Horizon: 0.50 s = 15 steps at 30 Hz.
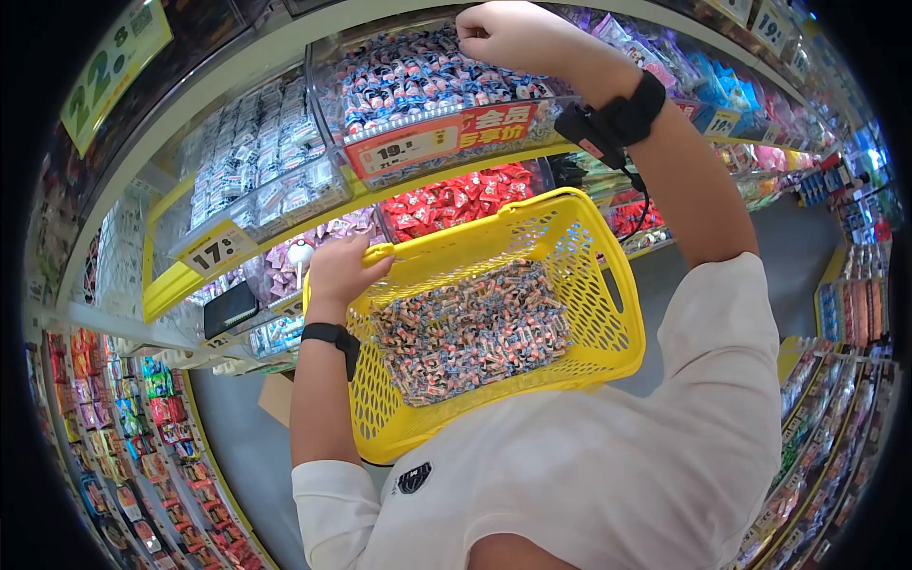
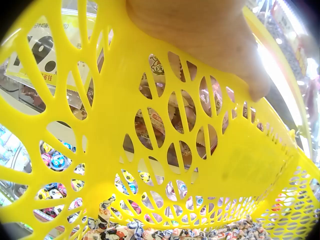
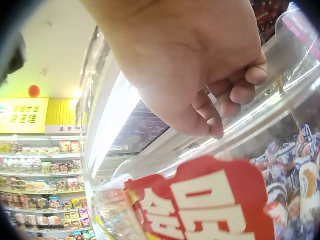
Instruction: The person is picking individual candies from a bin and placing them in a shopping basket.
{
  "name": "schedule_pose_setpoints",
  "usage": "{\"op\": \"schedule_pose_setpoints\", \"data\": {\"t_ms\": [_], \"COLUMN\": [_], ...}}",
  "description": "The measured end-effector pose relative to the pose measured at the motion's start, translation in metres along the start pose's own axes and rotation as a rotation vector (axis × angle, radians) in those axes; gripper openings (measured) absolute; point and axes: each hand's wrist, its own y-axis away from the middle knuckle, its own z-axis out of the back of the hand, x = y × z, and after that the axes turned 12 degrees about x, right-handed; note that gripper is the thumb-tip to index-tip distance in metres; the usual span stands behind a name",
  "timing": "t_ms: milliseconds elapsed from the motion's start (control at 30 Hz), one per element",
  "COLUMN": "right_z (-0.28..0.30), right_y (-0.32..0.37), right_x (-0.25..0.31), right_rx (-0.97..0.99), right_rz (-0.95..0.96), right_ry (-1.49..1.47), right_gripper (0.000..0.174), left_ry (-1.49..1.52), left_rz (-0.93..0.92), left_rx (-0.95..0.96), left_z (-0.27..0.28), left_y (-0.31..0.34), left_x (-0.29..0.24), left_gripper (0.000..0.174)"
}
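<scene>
Yellow plastic lies under the left hand (image 1: 342, 271), which is clamped on the rim at the far left corner of the shopping basket (image 1: 456, 231). A black band (image 1: 328, 334) encircles the wrist directly behind this hand. To the right of and below the left hand, the basket extends across the front of the person's body. Wrapped candies (image 1: 475, 332) cover the basket floor, apart from the gripping fingers.

The right hand (image 1: 518, 38) is raised, forward and to the right of the left hand. Its fingers are loosely curled, with nothing visible between them. A strapped black device (image 1: 622, 114) sits on the wrist behind it. Below the right hand is a clear bin (image 3: 245, 120) containing blue-and-white wrapped candies (image 1: 408, 90). A red sign (image 1: 494, 128) is mounted on the bin front, beneath the hand.

Forward and to the right of the left hand, red wrapped candies (image 1: 456, 201) occupy a lower shelf. To the left of the left hand are a price tag (image 1: 217, 249) and a black rectangular object (image 1: 231, 309).
</scene>
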Motion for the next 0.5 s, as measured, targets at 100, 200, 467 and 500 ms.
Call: {"op": "schedule_pose_setpoints", "data": {"t_ms": [100, 200, 467, 500], "right_z": [-0.008, -0.016, -0.039, -0.047], "right_y": [0.014, 0.034, 0.107, 0.115], "right_x": [0.001, 0.016, 0.072, 0.075], "right_rx": [-0.120, -0.273, -0.119, -0.042], "right_rz": [0.097, 0.179, 0.111, 0.133], "right_ry": [0.074, 0.017, -0.309, -0.354], "right_gripper": [0.015, 0.020, 0.016, 0.015], "left_ry": [0.000, 0.000, 0.033, 0.014], "left_rz": [-0.002, 0.007, -0.003, 0.010], "left_rx": [-0.005, -0.001, -0.006, 0.020], "left_z": [-0.001, -0.001, 0.000, 0.001], "left_y": [0.000, 0.001, 0.000, 0.000], "left_x": [0.001, 0.001, 0.000, 0.000], "left_gripper": [0.042, 0.043, 0.042, 0.042]}}
